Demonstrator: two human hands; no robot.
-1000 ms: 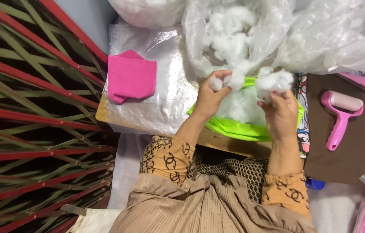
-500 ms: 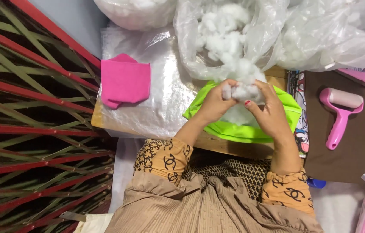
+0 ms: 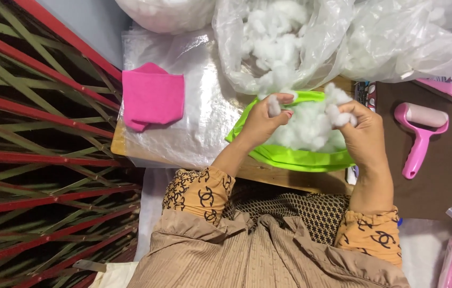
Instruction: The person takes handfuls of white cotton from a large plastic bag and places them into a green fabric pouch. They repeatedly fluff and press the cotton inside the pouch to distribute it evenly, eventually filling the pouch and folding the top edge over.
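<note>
Hands pulled apart since half a second ago, each now pinching a tuft of stuffing (image 3: 306, 128). Left hand (image 3: 266, 120) and right hand (image 3: 362, 136) both closed on white fluff, which sits in green cover (image 3: 290, 158) on board, below plastic bag (image 3: 284, 48). Pink roller (image 3: 421, 133) lies right, pink cloth (image 3: 152, 98) left.

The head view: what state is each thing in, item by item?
Left hand: pinching a stuffing tuft.
Right hand: gripping stuffing tufts.
Green fabric cover: open, partly filled with white stuffing.
Clear plastic bag: open, holding stuffing.
Pink fabric piece: lying flat, untouched.
Pink lint roller: lying unused.
</note>
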